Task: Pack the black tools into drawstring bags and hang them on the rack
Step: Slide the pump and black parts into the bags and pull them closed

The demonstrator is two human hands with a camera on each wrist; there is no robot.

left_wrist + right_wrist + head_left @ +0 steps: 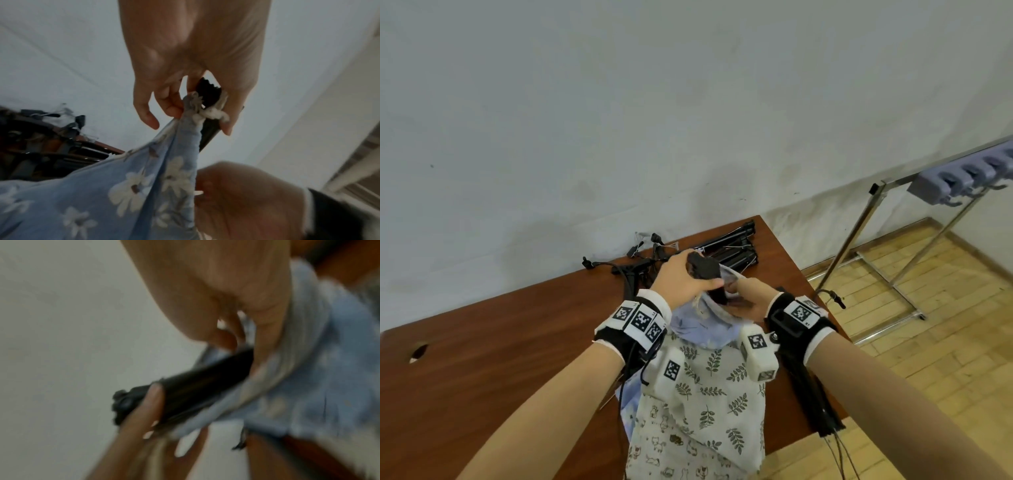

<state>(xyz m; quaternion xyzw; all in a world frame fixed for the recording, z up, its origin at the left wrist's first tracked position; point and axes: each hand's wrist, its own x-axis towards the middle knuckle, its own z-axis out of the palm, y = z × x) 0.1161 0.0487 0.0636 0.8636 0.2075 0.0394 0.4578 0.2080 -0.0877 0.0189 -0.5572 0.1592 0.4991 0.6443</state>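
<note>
My left hand grips the top end of a black tool that stands in the mouth of a blue flowered drawstring bag. In the left wrist view its fingers also pinch the bag's bunched rim and white cord against the tool. My right hand holds the opposite side of the bag's rim, fingers curled into the cloth. The tool's lower part is hidden inside the bag. In the blurred right wrist view the tool slants into the opening.
More black tools and cabled parts lie at the brown table's far edge by the wall. A leaf-print bag and a cat-print bag lie below my hands. A metal rack with grey hooks stands to the right.
</note>
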